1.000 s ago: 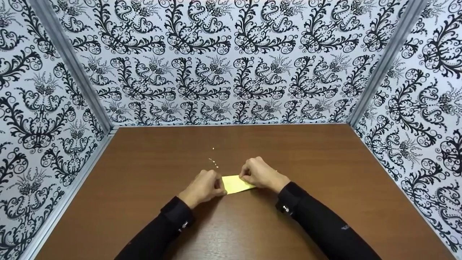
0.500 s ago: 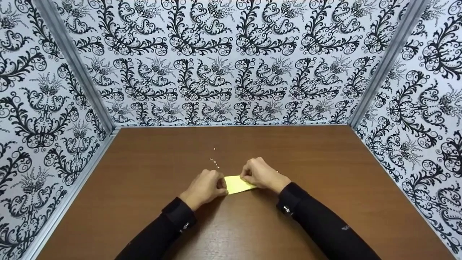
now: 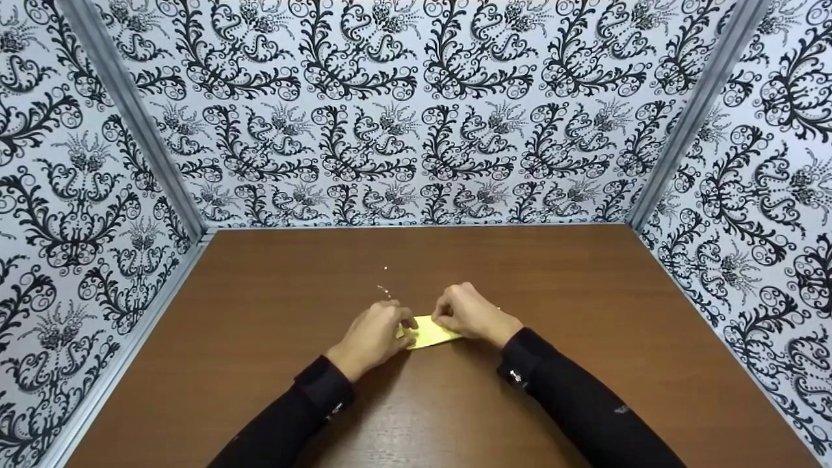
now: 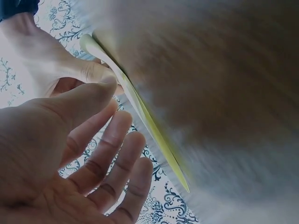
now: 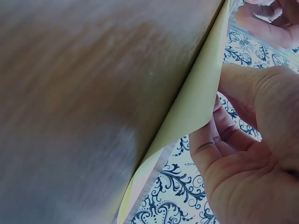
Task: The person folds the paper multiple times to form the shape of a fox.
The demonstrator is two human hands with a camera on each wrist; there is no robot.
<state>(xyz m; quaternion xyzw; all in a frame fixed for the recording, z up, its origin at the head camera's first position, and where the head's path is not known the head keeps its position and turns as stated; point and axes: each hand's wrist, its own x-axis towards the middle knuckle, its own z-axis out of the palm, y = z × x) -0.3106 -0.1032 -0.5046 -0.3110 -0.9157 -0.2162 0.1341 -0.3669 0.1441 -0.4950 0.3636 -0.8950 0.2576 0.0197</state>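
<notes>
A yellow piece of paper (image 3: 430, 333) lies on the brown table between both hands. In the right wrist view the paper (image 5: 194, 107) looks layered, with one edge lifted and curved. My right hand (image 3: 473, 314) pinches its right part between thumb and fingers. At its left end is my left hand (image 3: 372, 335), with the fingers spread loosely and reaching over the paper. The left wrist view shows this left hand (image 4: 79, 154) with relaxed, parted fingers beside the paper (image 4: 159, 140); whether the thumb touches it I cannot tell.
Several small white bits (image 3: 385, 292) lie on the table (image 3: 546, 273) beyond the hands, and another (image 3: 498, 308) shows by the right wrist. Patterned walls (image 3: 416, 143) with grey metal posts (image 3: 130, 104) surround the table at the back and sides.
The left fingers have let go of the paper's left edge and spread, shifting slightly right over it. The right hand stays in the same place, still pinching the paper.
</notes>
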